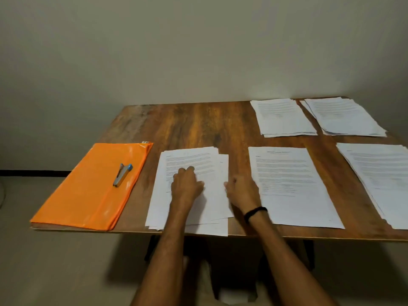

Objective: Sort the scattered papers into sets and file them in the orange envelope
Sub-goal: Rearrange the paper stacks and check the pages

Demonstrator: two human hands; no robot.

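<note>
Under left hand (186, 184), blurred, unreadable papers (176, 160).

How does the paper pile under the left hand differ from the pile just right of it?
The left pile is fanned, sheet edges staggered; the middle pile is squared up. The left hand rests flat on the left pile; the middle pile's top sheet is uncovered. The left pile reaches the table's near edge; the middle pile stops short. Both are white printed sheets lying flat.
</note>
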